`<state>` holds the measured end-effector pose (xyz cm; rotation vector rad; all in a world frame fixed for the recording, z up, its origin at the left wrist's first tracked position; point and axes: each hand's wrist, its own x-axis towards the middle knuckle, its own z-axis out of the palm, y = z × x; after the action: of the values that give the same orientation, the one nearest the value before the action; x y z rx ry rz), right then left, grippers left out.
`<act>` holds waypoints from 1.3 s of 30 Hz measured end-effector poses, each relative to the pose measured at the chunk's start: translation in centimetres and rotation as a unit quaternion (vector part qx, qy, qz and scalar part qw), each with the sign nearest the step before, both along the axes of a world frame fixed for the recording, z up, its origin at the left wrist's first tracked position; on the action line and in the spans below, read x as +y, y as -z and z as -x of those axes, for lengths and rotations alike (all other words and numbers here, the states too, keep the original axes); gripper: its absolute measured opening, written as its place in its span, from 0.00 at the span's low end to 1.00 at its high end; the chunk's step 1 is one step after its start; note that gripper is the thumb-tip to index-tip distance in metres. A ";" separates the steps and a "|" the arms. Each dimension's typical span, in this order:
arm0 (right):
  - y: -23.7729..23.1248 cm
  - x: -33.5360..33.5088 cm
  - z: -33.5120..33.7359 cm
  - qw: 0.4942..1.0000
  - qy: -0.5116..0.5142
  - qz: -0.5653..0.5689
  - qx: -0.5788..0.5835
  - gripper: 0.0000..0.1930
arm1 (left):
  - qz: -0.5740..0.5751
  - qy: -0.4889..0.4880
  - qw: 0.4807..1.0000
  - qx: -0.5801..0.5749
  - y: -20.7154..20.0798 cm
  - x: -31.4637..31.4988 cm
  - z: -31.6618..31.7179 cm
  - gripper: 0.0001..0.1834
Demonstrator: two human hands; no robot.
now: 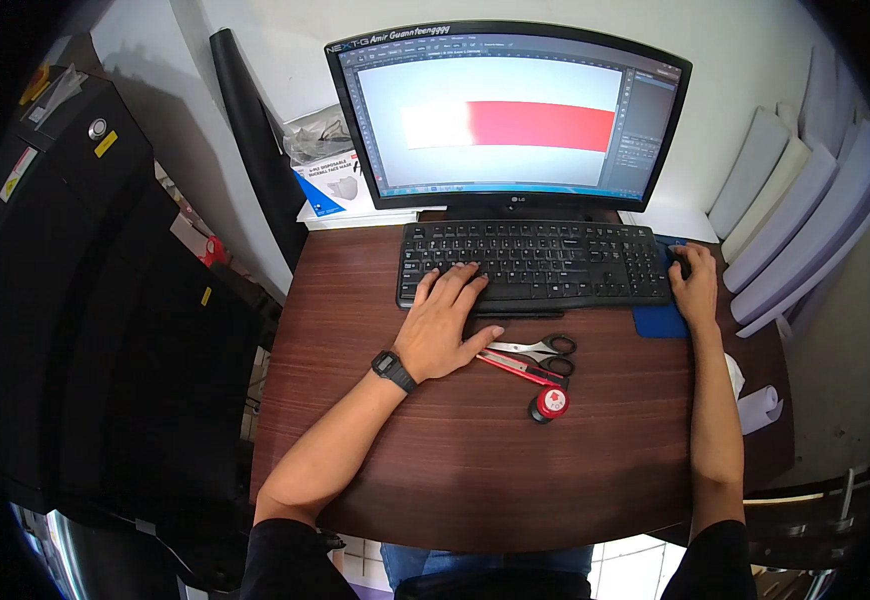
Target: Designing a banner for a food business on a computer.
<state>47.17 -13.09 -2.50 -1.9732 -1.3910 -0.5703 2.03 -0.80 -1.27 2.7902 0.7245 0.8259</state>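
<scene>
My left hand [439, 327] lies with its fingers spread over the lower left keys of a black keyboard [575, 262]; a black watch is on that wrist. My right hand [695, 292] is curved over a dark mouse [680, 264] on a blue mouse pad [660, 321], and partly hides it. Behind the keyboard stands a monitor [510, 203] whose screen shows a band fading from white to red in an editing program. By my left thumb lie scissors [558, 346] with black handles and a red utility knife [520, 369]. Nearer me is a small red-and-black round object [552, 402], perhaps a stamp.
Left of the brown desk [405, 480] stands a large black machine [85, 300]. A face mask box [335, 185] and a tall black roll [255, 150] are at the back left. Several pale rolls [805, 210] lean at the right, above a small white roll [759, 409].
</scene>
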 end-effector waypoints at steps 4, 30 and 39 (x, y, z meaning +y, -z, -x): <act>0.1 0.1 -0.1 1.000 -0.004 0.002 0.004 0.14 | 0.002 -0.002 1.000 0.004 -0.1 0.0 0.1 0.40; -0.1 0.0 0.3 1.000 0.002 0.003 0.006 0.15 | 0.007 -0.001 1.000 0.005 0.0 0.0 0.0 0.40; -0.1 0.0 0.2 1.000 -0.002 0.003 0.014 0.14 | 0.005 -0.003 1.000 0.006 0.0 0.0 0.0 0.40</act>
<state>46.98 -13.10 -2.38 -1.9752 -1.3794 -0.5351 2.02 -0.80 -1.31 2.7886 0.7373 0.8048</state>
